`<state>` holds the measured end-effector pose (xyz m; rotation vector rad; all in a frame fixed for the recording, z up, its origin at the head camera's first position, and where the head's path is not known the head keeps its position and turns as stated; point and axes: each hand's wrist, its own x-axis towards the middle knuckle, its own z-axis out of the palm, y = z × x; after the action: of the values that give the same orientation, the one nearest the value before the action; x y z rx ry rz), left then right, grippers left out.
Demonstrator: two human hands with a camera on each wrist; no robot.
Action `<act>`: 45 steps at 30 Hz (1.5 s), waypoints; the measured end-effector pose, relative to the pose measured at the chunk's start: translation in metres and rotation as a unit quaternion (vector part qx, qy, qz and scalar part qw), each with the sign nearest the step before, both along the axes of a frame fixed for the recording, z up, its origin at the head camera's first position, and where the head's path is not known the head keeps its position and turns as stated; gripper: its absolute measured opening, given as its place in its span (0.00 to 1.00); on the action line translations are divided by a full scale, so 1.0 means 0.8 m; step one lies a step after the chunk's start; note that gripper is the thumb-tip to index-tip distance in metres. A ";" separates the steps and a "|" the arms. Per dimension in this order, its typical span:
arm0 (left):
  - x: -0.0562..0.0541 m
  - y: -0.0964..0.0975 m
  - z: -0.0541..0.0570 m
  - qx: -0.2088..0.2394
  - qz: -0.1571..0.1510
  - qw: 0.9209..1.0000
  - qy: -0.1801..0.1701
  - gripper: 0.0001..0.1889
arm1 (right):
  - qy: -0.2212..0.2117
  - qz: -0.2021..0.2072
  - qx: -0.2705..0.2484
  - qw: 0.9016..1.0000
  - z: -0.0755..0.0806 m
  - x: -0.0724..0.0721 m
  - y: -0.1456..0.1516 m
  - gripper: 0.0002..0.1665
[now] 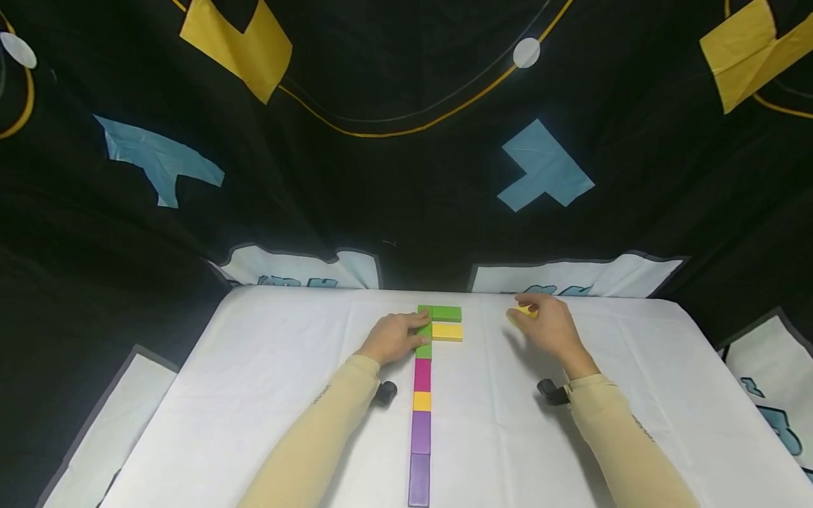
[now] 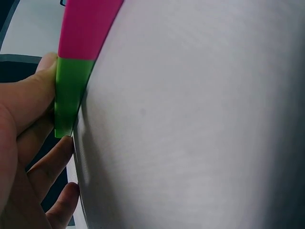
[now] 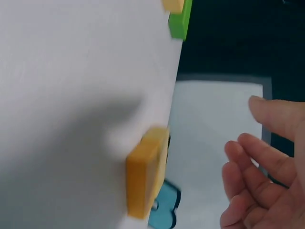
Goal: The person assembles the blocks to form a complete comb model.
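In the head view my left hand (image 1: 395, 336) lies over the far end of a line of flat blocks, its fingers and thumb touching the green block (image 1: 423, 350). The left wrist view shows the thumb along the green block (image 2: 71, 93), a fingertip near its end and a magenta block (image 2: 86, 28) adjoining. My right hand (image 1: 547, 324) hovers around a yellow block (image 1: 527, 310) at the far right. In the right wrist view a gap shows between that hand (image 3: 267, 176) and the yellow block (image 3: 143, 176) on the table, with thumb and fingers apart.
Nearer in the line are a magenta block (image 1: 422, 375), a small yellow block (image 1: 422, 401) and two purple blocks (image 1: 420, 432). A green block (image 1: 447, 314) and a yellow block (image 1: 447, 332) branch rightward. The white table (image 1: 286, 339) meets a black patterned cloth (image 1: 394, 204) behind.
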<state>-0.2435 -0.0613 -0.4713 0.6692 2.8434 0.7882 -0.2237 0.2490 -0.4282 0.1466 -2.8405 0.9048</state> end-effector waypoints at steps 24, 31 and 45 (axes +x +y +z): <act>0.000 0.000 0.002 -0.002 0.002 1.000 -0.005 0.29 | -0.067 -0.040 -0.009 0.997 -0.023 -0.006 0.061 0.35; 0.000 0.000 0.002 0.008 0.003 1.000 -0.003 0.28 | -0.131 -0.036 -0.018 0.991 -0.032 -0.016 0.062 0.42; 0.000 0.000 0.002 0.008 -0.003 1.000 -0.001 0.28 | -0.198 -0.066 0.002 0.978 -0.037 -0.020 0.046 0.46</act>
<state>-0.2439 -0.0613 -0.4697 0.6788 2.8354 0.8108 -0.2398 0.2855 -0.4575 -0.2482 -3.1610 0.9963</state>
